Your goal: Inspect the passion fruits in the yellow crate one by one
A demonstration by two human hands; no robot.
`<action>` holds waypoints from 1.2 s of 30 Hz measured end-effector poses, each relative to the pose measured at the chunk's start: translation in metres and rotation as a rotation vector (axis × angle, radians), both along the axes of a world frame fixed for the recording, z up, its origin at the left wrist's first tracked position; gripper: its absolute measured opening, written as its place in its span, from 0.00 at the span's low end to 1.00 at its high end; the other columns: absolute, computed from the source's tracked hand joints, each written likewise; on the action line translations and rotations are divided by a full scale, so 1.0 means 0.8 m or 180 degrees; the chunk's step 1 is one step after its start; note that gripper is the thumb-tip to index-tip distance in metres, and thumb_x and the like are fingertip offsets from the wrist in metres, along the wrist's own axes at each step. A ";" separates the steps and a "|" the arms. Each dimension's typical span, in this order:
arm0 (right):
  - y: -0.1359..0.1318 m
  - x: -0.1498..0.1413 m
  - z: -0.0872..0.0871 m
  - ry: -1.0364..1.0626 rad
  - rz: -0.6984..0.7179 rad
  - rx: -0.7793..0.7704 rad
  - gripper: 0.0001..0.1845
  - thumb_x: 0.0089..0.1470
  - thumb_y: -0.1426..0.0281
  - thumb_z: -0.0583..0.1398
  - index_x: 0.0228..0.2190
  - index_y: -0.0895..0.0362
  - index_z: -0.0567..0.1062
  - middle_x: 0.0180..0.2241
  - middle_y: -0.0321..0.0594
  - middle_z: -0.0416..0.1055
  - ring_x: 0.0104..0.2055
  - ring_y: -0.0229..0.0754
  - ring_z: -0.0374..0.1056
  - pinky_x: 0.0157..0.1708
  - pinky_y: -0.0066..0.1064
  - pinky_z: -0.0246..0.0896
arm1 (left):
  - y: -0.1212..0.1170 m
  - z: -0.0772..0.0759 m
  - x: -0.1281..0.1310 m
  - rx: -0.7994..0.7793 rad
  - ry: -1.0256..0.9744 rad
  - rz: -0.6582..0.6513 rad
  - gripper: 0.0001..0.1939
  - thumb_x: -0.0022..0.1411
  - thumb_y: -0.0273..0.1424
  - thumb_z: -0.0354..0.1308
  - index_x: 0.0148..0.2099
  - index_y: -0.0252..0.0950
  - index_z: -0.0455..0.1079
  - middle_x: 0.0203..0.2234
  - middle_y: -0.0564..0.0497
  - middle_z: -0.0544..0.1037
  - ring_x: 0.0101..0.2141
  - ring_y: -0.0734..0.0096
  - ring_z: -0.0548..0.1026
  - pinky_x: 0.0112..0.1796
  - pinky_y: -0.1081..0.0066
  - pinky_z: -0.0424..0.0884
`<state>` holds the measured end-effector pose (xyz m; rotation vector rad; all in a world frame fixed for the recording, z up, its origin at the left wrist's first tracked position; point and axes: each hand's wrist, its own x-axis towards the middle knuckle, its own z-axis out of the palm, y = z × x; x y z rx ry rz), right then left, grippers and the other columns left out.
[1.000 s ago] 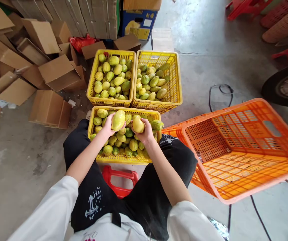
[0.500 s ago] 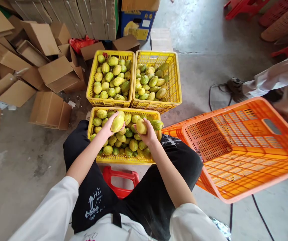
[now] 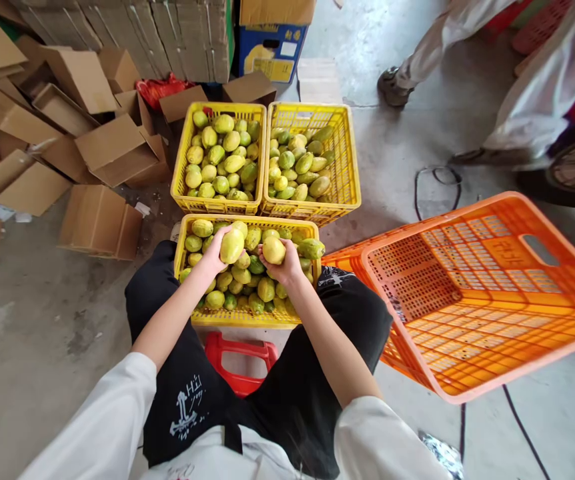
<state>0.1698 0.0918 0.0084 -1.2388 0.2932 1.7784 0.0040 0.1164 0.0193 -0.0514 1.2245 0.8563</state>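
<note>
Both my hands are over the near yellow crate [image 3: 247,321], which is full of green-yellow papayas [image 3: 266,289]. My left hand [image 3: 213,256] is closed round a yellow papaya [image 3: 231,246]; another yellow one shows just behind it, and I cannot tell whether that is held too. In my right hand [image 3: 288,267] rests a rounder yellow papaya [image 3: 273,251], cupped by the palm and fingers. The two held fruits are a short gap apart. A greener papaya [image 3: 311,249] lies across the crate's right rim, beside my right hand.
Behind stand two more yellow crates, a fuller left one [image 3: 217,203] and a right one [image 3: 346,160], both with papayas. A large orange crate [image 3: 467,390] is tilted at my right. Cardboard boxes [image 3: 112,150] are piled left. A person's legs [image 3: 532,113] and black cable [image 3: 437,175] are beyond.
My right hand has shifted slightly left and its papaya has turned, with the palm now more beneath it. My left hand has barely moved. The other person's legs have stepped further into view.
</note>
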 end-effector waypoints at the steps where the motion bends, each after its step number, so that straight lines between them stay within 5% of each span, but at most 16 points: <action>1: 0.000 -0.003 0.002 0.0027 0.0050 -0.0016 0.15 0.67 0.66 0.48 0.36 0.57 0.72 0.27 0.41 0.75 0.28 0.37 0.70 0.24 0.23 0.71 | 0.001 0.000 -0.001 -0.0049 -0.0039 -0.0005 0.11 0.69 0.39 0.58 0.47 0.38 0.72 0.28 0.48 0.79 0.34 0.60 0.81 0.35 0.64 0.83; 11: -0.002 -0.006 0.005 -0.0121 0.0074 0.0004 0.12 0.67 0.65 0.52 0.35 0.55 0.72 0.24 0.37 0.72 0.30 0.40 0.71 0.25 0.25 0.73 | 0.000 0.011 0.006 -0.0195 -0.0225 -0.0158 0.19 0.71 0.39 0.50 0.57 0.39 0.73 0.34 0.44 0.83 0.37 0.53 0.85 0.35 0.61 0.83; 18: -0.007 -0.003 0.009 -0.0171 0.0148 0.0202 0.06 0.58 0.70 0.66 0.34 0.55 0.72 0.28 0.36 0.75 0.28 0.37 0.73 0.25 0.25 0.77 | 0.002 0.005 -0.002 0.0050 0.0089 -0.0418 0.16 0.71 0.43 0.55 0.47 0.36 0.74 0.27 0.45 0.80 0.32 0.59 0.82 0.29 0.70 0.77; 25: -0.013 0.024 -0.008 -0.0162 -0.0069 0.0184 0.04 0.56 0.69 0.63 0.33 0.54 0.72 0.28 0.38 0.75 0.29 0.39 0.74 0.27 0.26 0.78 | -0.005 0.001 0.005 0.0250 0.0371 -0.0679 0.05 0.64 0.29 0.65 0.41 0.35 0.73 0.26 0.47 0.78 0.33 0.62 0.80 0.34 0.68 0.77; 31: -0.018 0.038 -0.034 -0.0342 0.0089 0.0362 0.11 0.50 0.59 0.66 0.32 0.51 0.73 0.27 0.40 0.76 0.30 0.45 0.76 0.23 0.33 0.77 | -0.004 0.004 0.010 0.0069 0.0302 -0.0470 0.06 0.67 0.32 0.61 0.38 0.36 0.71 0.24 0.49 0.76 0.32 0.62 0.80 0.36 0.64 0.81; 36: -0.022 0.038 -0.033 -0.0550 0.0075 0.0494 0.12 0.54 0.57 0.62 0.31 0.51 0.74 0.25 0.42 0.76 0.33 0.50 0.77 0.19 0.33 0.73 | -0.002 0.007 0.007 -0.0272 -0.0085 -0.0135 0.11 0.71 0.40 0.54 0.47 0.39 0.71 0.29 0.47 0.78 0.35 0.58 0.81 0.36 0.60 0.82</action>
